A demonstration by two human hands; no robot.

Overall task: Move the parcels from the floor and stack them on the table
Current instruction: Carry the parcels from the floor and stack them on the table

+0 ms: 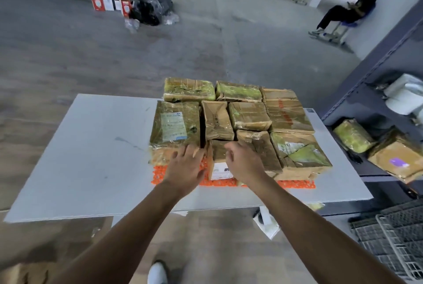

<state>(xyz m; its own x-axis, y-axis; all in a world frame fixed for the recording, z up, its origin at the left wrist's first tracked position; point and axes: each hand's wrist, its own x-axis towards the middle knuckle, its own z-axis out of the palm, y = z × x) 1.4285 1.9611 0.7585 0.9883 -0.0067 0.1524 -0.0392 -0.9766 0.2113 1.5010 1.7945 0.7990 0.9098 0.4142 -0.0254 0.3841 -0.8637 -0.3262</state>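
Observed from beside the table (91, 157): both of the person's arms reach forward over the near edge of the parcels (286, 112), which lie packed side by side on an orange mat (295, 184).

Left hand (185, 164): fingers straight and spread wide, holding nothing. The fingertips rest on the near right corner of a large parcel (176, 125), which extends ahead and to the left of that hand.

Right hand (245, 161): knuckles up, fingers curled downward. Whether they grip anything cannot be told, as the fingertips are hidden behind the hand itself.

Item in hand: a small parcel (217, 153), sitting in the gap between the two hands. It lies just right of the left fingertips and directly left of the right thumb, which overlaps its top edge. Its long axis appears to run away from the person, with the short face bearing a white label (219, 170) turned back toward the wrists. It sits lower than its neighbours on either side.

Assessment: the right hand is the nearer of the two. The parcel is flanked closely, so any seating or shifting would go along its long axis, forward from the hands, into the slot. Sideways room looks absent
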